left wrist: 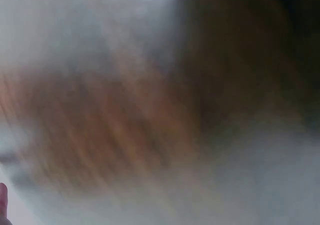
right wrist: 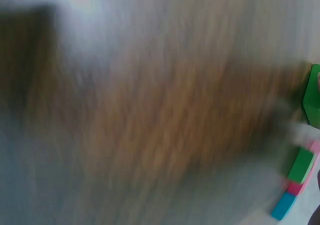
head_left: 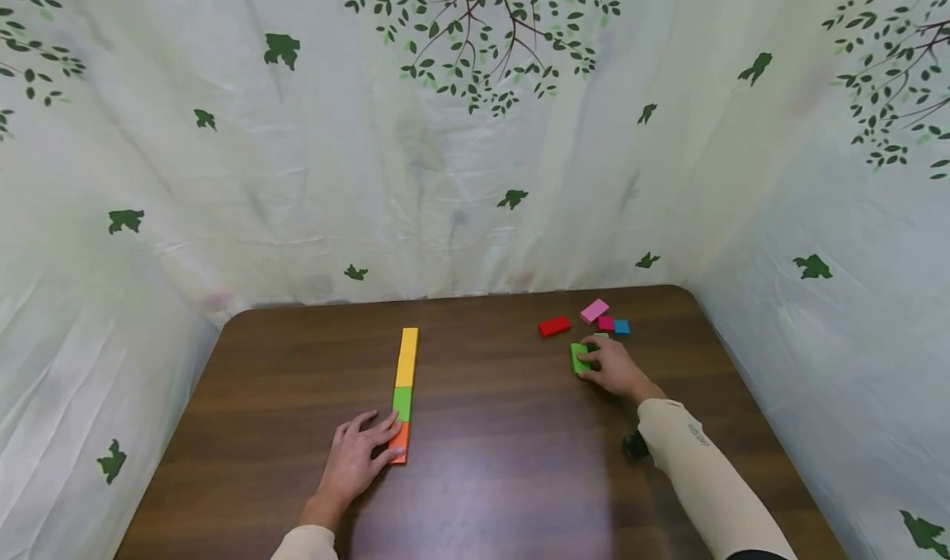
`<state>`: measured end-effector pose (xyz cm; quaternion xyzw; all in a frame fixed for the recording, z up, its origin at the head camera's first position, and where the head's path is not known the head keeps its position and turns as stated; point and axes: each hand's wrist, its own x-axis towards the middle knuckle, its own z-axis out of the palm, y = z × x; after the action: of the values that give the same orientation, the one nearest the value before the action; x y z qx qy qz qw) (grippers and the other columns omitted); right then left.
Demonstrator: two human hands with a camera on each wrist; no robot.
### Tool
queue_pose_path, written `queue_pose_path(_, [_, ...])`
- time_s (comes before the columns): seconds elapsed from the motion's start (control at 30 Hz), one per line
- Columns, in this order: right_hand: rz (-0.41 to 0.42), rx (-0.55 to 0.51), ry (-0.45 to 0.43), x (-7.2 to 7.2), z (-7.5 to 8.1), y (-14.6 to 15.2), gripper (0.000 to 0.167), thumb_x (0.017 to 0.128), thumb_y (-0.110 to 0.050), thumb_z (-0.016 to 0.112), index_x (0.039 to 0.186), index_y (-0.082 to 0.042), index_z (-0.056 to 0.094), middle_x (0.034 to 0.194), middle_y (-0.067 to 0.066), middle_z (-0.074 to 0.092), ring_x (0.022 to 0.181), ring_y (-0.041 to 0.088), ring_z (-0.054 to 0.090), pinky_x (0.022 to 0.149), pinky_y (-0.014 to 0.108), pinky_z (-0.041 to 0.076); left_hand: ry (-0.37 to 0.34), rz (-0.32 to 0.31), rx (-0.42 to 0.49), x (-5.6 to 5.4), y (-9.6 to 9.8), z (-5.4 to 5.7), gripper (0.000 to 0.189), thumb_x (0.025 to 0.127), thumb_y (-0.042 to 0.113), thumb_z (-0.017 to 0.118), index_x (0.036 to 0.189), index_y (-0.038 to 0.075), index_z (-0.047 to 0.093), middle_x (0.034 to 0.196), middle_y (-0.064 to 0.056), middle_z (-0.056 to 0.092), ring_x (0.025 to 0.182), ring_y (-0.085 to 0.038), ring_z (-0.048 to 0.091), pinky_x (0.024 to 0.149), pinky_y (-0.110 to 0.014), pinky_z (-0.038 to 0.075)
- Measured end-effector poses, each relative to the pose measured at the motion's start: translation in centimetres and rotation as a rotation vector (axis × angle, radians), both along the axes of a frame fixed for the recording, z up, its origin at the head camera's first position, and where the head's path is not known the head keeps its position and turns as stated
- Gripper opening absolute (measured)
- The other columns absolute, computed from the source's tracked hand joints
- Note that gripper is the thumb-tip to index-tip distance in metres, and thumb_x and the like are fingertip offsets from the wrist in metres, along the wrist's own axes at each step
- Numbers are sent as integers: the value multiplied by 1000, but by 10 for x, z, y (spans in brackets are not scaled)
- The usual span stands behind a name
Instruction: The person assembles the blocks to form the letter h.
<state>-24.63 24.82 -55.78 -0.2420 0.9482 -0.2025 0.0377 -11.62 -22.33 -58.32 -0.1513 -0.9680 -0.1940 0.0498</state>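
One green block (head_left: 576,360) in the right hand (head_left: 614,367)

My right hand (right wrist: 319,81), barely showing, touches a green block (right wrist: 311,101). Near it lie a pink block (right wrist: 315,145), a second green block (right wrist: 301,165) and a crimson block (right wrist: 295,187), with a blue block (right wrist: 284,206) farthest from my hand, beside which the table (right wrist: 150,125) blurs brown.

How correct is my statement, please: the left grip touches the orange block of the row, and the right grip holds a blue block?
Not fully: the head view shows the right grip holding a green block, not a blue one. The left grip does touch the orange block of the row.
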Motion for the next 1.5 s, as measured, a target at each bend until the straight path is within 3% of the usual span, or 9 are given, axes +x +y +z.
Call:
queue_pose_path(0.17, [45, -65, -49, 5, -3, -13, 43, 86, -17, 74, 120, 6, 64, 136, 20, 49, 131, 42, 41, 101, 54, 38, 1, 2, 13, 0, -1, -1, 50, 79, 38, 75, 123, 15, 66, 131, 1, 61, 123, -36, 49, 95, -55, 33])
queue_pose_path(0.33, [57, -107, -91, 13, -4, -24, 44, 86, -19, 74, 121, 6, 63, 136, 17, 50, 122, 35, 51, 96, 48, 45, 45, -22, 9, 0, 0, -3, 49, 79, 38, 75, 121, 13, 68, 129, -1, 62, 120, -36, 50, 92, -55, 34])
queue_pose_path(0.5, [83, -137, -88, 17, -5, -35, 43, 85, -18, 74, 120, 4, 65, 134, 16, 52, 121, 33, 51, 96, 47, 44, 80, -26, 13, -2, 1, -3, 49, 78, 39, 75, 119, 12, 70, 127, -1, 64, 118, -36, 51, 90, -53, 34])
queue_pose_path(0.87, [208, -142, -122, 31, -7, -60, 42, 89, -18, 71, 126, 0, 62, 137, 14, 49, 123, 32, 50, 98, 46, 43, -59, 10, -3, -3, 4, 3, 52, 81, 39, 73, 126, 15, 64, 134, 0, 58, 126, -35, 46, 97, -56, 31])
queue_pose_path(1.5, [317, -127, -131, 50, -6, -108, 44, 85, -28, 74, 124, -7, 65, 132, 6, 53, 120, 23, 51, 100, 40, 42, -24, 5, 7, -1, 4, 4, 52, 80, 37, 74, 125, 13, 65, 130, -3, 61, 123, -36, 47, 95, -56, 32])
